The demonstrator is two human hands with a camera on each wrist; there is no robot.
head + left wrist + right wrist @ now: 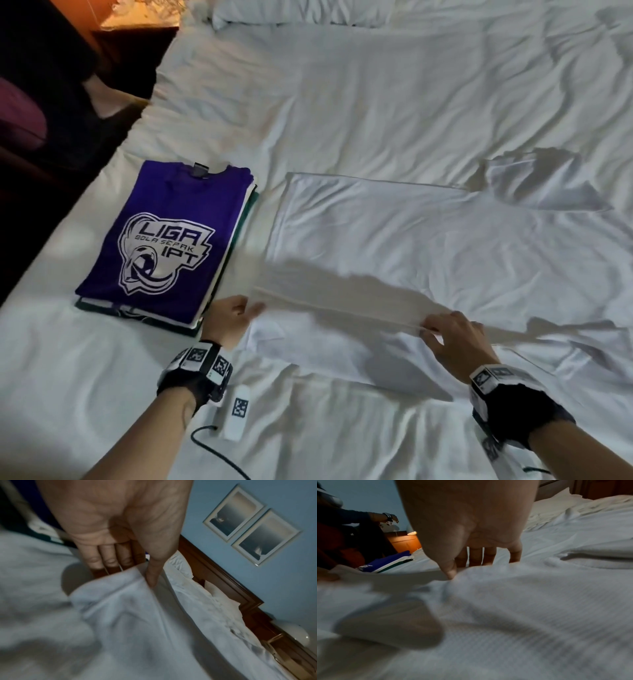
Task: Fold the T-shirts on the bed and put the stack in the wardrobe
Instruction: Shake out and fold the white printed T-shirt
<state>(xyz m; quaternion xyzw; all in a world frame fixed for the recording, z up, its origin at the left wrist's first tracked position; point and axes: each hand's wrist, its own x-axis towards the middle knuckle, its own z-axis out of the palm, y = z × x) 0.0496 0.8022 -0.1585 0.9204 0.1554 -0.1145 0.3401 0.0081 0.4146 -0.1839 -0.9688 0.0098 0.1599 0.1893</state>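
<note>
White T-shirt [394,246] lies flat on the bed [376,89], just right of the folded stack [161,240]; long axis runs left-right, one sleeve [534,178] sticking out at its far right. Near long edge is raised off the bed. My left hand [229,317] pinches that edge's left end, thumb against fingers [109,559], right beside the stack's near right corner. My right hand [455,337] pinches the same edge further right of the stack, thumb on top, fingers [476,557] behind the cloth. Stack's top is a purple shirt [164,229], collar pointing away from me. Pillow [294,12] far beyond the stack.
</note>
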